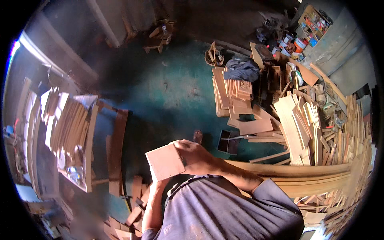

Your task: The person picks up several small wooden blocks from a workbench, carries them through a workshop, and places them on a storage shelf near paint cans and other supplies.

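Observation:
A squarish piece of wood (165,162) with a smooth, pale pinkish face is held up in front of my chest. My right hand (195,157) is closed on its right side, with the thumb side and knuckles lying along the edge. From below, my left hand (158,185) grips the same wooden block, its fingers mostly hidden behind it. How deep the block is cannot be seen from here. The dark shirt I wear fills the space just below the hands.
A bench (89,160) with stacked boards stands at the left, beside long dark planks (117,154) . Board piles (294,124) crowd the right, and long beams (296,171) reach toward my right elbow. An open dark box (228,143) sits on the green floor (168,86). Offcuts (134,216) lie lower left.

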The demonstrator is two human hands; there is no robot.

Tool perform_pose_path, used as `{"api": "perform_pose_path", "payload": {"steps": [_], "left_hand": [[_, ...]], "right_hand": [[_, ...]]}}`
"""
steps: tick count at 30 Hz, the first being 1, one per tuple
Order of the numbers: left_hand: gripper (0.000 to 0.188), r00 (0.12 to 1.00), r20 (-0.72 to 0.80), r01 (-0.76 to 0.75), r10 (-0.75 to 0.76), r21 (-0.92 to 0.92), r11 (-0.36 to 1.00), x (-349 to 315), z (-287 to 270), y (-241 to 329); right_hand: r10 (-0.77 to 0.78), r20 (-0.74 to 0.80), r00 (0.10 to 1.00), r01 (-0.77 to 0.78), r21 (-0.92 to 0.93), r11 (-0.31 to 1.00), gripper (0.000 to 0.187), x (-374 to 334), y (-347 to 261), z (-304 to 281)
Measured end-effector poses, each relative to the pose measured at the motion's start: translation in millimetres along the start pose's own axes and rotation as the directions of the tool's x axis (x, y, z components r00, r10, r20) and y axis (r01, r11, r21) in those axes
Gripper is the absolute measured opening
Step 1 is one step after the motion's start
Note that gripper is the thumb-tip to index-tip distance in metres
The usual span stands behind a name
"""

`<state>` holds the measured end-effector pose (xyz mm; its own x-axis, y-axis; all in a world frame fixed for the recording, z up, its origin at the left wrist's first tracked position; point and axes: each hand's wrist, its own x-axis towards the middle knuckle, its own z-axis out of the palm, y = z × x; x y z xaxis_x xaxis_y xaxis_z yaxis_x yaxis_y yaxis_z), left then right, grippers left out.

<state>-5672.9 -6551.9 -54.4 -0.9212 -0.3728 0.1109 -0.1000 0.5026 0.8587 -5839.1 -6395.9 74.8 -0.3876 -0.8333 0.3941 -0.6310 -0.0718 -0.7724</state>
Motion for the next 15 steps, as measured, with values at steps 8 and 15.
{"api": "perform_pose_path", "payload": {"steps": [8,15], "left_hand": [[0.035,0.999,0.024,-0.050,0.048,0.108,0.993,235,-12,-11],[0.033,0.983,0.089,-0.180,0.159,0.320,0.930,423,-8,-47]], "right_hand": [[0.020,0.068,0.997,-0.019,-0.002,1.000,0.062,171,118,-87],[0.153,0.074,0.985,-0.148,-0.066,0.987,0.058,300,219,-157]]}}
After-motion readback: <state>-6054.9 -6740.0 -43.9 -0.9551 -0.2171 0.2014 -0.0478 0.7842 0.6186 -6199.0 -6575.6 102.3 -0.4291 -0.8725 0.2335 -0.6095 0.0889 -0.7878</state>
